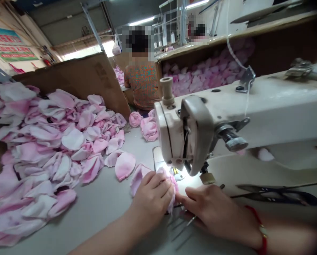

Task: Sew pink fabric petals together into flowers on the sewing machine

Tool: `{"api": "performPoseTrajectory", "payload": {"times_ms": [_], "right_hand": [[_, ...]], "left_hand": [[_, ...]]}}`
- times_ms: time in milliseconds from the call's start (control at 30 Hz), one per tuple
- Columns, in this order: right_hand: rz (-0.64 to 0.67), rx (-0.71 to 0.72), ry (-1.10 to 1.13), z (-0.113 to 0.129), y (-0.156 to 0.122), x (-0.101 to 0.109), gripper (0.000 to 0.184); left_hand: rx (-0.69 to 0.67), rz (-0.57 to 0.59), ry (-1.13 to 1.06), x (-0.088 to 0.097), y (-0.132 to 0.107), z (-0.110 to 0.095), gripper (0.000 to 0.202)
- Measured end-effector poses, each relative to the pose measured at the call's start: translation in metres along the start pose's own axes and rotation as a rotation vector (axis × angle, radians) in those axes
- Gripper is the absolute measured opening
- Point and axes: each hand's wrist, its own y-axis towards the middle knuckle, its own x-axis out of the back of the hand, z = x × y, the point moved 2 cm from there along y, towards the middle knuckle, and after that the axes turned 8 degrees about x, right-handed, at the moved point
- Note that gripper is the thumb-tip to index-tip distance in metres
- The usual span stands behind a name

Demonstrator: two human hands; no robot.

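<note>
Bent over a bunched pink fabric petal piece [171, 179], my left hand [154, 193] grips it just in front of the sewing machine's lit needle area. The piece's lower edge is partly hidden by my fingers. My right hand [214, 209], with a red cord on its wrist, has its index finger touching the right side of that fabric. A thin metal tool [191, 221], its kind unclear, sticks out from under the curled fingers of this hand. The sewing machine head [174, 131] stands right above both hands. A loose petal [125, 165] lies left of my left hand.
A large heap of pink and white fabric petals [52, 141] covers the left side, backed by a cardboard panel [78, 78]. Rolled fabric roses [149, 128] sit behind the machine. Dark-handled scissors [277, 194] lie at right. A person [143, 81] sits beyond.
</note>
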Motion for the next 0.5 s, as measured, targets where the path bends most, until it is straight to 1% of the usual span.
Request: {"api": "performPoseTrajectory", "payload": {"times_ms": [67,133,367,433,500], "right_hand": [[0.03,-0.008,0.037,-0.0003,0.0001,0.0005,0.019],[0.03,-0.013,0.047,-0.0004,0.0006,0.0012,0.017],[0.012,-0.016,0.006,0.0029,0.0015,-0.001,0.018],[-0.006,-0.012,-0.015,0.0041,0.002,-0.0019,0.018],[-0.015,-0.009,-0.019,0.0044,0.0019,-0.0025,0.016]], "left_hand": [[-0.031,-0.011,0.019,0.003,0.0023,-0.0032,0.023],[-0.044,-0.023,0.039,0.0044,0.0041,-0.0056,0.024],[0.063,-0.024,0.119,-0.0017,0.0068,-0.008,0.026],[0.071,0.001,0.101,-0.0037,0.0069,-0.008,0.026],[0.075,0.039,0.031,-0.0039,0.0062,-0.0072,0.027]]}}
